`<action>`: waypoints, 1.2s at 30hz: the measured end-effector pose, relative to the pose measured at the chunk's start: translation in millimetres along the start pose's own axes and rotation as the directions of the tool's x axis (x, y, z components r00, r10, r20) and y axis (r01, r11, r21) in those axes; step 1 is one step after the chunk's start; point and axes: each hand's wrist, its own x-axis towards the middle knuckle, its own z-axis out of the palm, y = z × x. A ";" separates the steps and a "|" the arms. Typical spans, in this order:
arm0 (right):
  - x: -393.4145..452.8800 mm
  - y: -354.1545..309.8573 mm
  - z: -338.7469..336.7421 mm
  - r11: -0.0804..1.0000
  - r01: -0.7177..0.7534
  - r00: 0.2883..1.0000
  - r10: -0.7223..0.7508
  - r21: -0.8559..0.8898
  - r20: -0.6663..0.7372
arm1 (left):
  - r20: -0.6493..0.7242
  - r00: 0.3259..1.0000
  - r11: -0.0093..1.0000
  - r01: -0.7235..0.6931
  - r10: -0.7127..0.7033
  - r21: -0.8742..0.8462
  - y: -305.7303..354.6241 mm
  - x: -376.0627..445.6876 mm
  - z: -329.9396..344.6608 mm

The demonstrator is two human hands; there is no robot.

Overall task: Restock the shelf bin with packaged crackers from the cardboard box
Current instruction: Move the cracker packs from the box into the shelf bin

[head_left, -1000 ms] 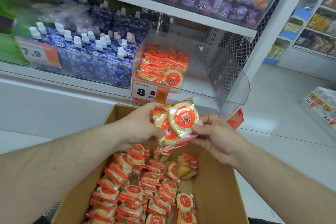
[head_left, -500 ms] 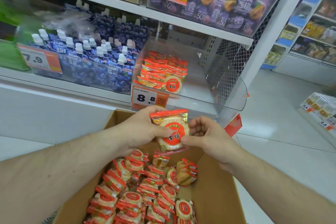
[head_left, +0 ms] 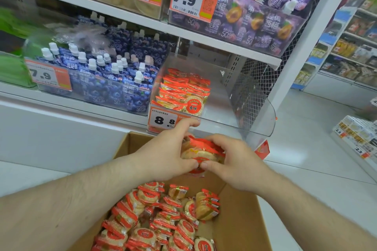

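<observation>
Above the cardboard box (head_left: 240,220), a small stack of cracker packs (head_left: 201,152) is clasped between the left hand (head_left: 163,153) and right hand (head_left: 234,159), fingers curled round it. A pack could probably slip loose if the stack is tilted. The clear bin (head_left: 259,112) wall must be cleared; juice pouches (head_left: 114,83) are shelved alongside.

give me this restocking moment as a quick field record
held item: cracker packs
left hand: grips the packs from the left
right hand: grips them from the right
position: above the cardboard box, below the shelf bin
bin contents: crackers stacked on its left side only
bin price tag: 8.8
</observation>
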 end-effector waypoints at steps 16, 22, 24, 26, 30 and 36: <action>157.2 52.2 -28.4 0.948 -0.256 0.956 0.278 -0.189 0.095 | -0.138 0.986 0.769 0.162 -0.096 0.618 -38.0 17.9 -15.3; 174.5 50.5 -4.2 0.924 -0.373 0.928 0.369 -0.086 -0.056 | -0.144 0.986 0.782 0.151 -0.079 0.604 -39.0 18.3 -16.0; 175.4 48.4 0.6 0.897 -0.442 0.892 0.440 0.001 -0.107 | -0.143 0.986 0.790 0.155 -0.086 0.593 -38.6 17.3 -15.1; 175.5 45.7 4.6 0.874 -0.483 0.865 0.486 0.054 -0.121 | -0.144 0.985 0.797 0.159 -0.091 0.582 -38.2 17.1 -13.9; 178.9 40.7 7.9 0.835 -0.539 0.828 0.549 0.111 -0.112 | -0.155 0.983 0.802 0.170 -0.098 0.572 -36.5 17.7 -12.2; 174.1 40.6 7.3 0.765 -0.565 0.802 0.598 0.308 -0.013 | -0.169 0.979 0.790 0.193 -0.114 0.582 -35.1 17.8 -10.8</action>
